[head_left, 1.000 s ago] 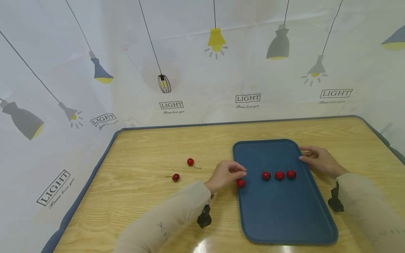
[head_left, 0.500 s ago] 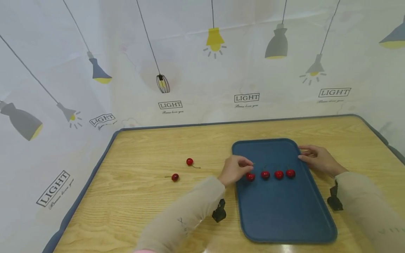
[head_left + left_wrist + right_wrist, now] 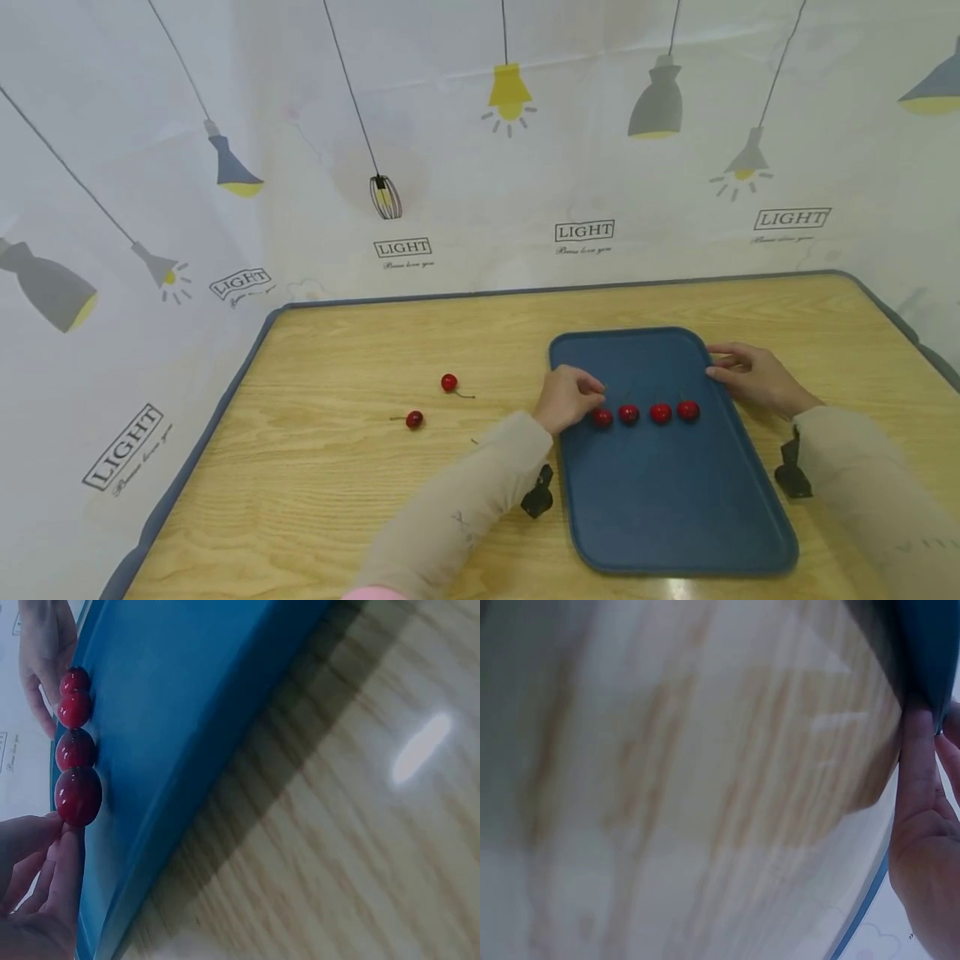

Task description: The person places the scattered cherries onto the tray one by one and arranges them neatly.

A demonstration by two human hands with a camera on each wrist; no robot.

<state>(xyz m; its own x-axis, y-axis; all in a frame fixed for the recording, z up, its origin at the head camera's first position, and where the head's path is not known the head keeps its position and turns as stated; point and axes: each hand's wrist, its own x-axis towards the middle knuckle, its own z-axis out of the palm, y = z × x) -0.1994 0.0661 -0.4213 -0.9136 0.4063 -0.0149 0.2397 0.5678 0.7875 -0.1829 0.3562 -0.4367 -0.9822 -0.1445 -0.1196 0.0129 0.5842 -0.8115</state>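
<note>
At the left side of the blue tray (image 3: 678, 500), my left hand (image 3: 562, 400) pinches a red cherry (image 3: 602, 419) near its stem, thumb and fingertips together. The cherry is close over the tray, at the left end of a row with three others: a near cherry (image 3: 628, 414), a middle cherry (image 3: 660, 414) and a far-right cherry (image 3: 687, 410). In the left wrist view the held cherry (image 3: 78, 796) is right at the fingertips. My right hand (image 3: 761, 382) touches the tray's upper right rim with thumb and fingers extended; its thumb (image 3: 917, 761) lies against the edge.
Two more stemmed cherries lie on the wooden table (image 3: 322, 492) left of the tray: an upper cherry (image 3: 448, 382) and a lower cherry (image 3: 414, 420). A stem tip (image 3: 474, 441) shows beside the left sleeve. A lamp-printed wall covering (image 3: 465, 167) stands behind the table.
My left hand has moved right from the tray's left rim, bringing its cherry up beside the row of three. The right hand has stayed at the tray's edge.
</note>
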